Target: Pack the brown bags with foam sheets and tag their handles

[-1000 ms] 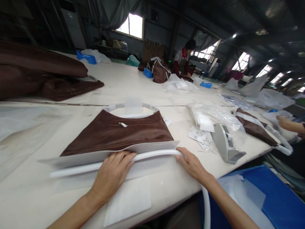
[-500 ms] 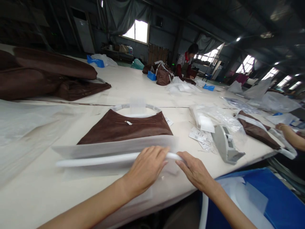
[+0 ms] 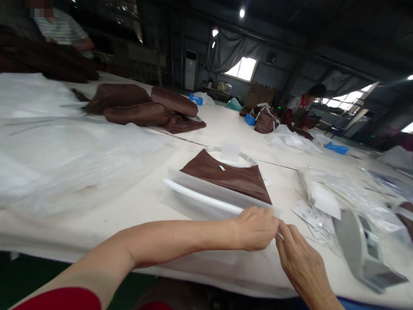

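Note:
A flat brown bag (image 3: 229,177) lies on the long white table (image 3: 135,206), its white-wrapped handle at the far side. A white foam tube (image 3: 201,197) runs along a sheet of thin white wrap (image 3: 190,206) at the bag's near edge. My left hand (image 3: 255,228) is closed over the tube's right end. My right hand (image 3: 298,258) meets it from the right, fingers pinched at the same end of the tube.
A grey tape dispenser (image 3: 364,249) and loose tags in plastic (image 3: 318,206) lie at the right. Brown bags (image 3: 145,110) are piled at the far left beside clear plastic sheeting (image 3: 64,146). One person (image 3: 306,107) works at the far end, another (image 3: 61,30) at the left.
The camera has swung left. My left hand slid right along the tube to its right end, and my right hand closed in beside it.

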Available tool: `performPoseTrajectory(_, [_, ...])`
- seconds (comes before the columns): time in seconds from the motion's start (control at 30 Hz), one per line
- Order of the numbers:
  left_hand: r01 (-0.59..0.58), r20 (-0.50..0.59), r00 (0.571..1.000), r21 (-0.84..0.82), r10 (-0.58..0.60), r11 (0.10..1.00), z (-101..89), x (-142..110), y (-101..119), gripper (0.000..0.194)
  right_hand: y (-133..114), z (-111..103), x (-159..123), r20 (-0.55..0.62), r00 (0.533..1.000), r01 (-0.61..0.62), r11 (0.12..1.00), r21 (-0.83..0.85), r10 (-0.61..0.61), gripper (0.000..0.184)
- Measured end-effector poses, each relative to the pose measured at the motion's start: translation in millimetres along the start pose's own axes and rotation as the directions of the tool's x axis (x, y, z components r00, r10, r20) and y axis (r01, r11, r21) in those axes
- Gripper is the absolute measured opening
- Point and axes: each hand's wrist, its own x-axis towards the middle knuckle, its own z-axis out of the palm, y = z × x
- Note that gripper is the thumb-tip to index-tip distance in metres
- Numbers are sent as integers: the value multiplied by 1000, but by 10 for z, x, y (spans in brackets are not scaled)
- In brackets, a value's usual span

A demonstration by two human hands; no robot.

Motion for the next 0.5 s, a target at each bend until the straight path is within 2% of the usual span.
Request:
performPoseTrajectory(0.1, [-8,-8,1000,-2,8,1000,31,14,-7,20,54,-3,16,-66,988,133,989,-64,-137,28])
performPoseTrajectory(0.2, [-1,11,1000,-36,2,999,-30,9,-23,28,92,-9,37,-100,964,242,968,-69,-248,28])
performPoseTrajectory(0.27, [13,51,999,-111,-8,994,-131,19,-38,28,73,-38,71,-133,976,181,981,63,-172,28])
performPoseTrajectory(0.33, [60,80,996,-265,-40,963,-276,53,-46,26,14,-128,142,-152,987,2,951,310,47,30])
performPoseTrajectory(0.37, [82,69,996,-402,-59,912,-366,80,-46,26,-23,-202,197,-124,975,-107,883,458,183,31])
performPoseTrajectory(0.4, [85,44,996,-558,-74,826,-465,113,-45,27,-59,-290,263,-70,943,-218,761,611,326,32])
performPoseTrajectory(0.43, [61,10,997,-691,-74,721,-574,152,-47,28,-85,-390,338,0,885,-305,581,755,465,32])
performPoseTrajectory(0.47, [18,-33,997,-802,-75,597,-689,195,-53,30,-97,-493,415,78,813,-337,357,871,576,32])
performPoseTrajectory(0.5, [-29,-76,993,-893,-86,450,-807,242,-68,31,-89,-593,488,157,743,-308,123,943,650,32])
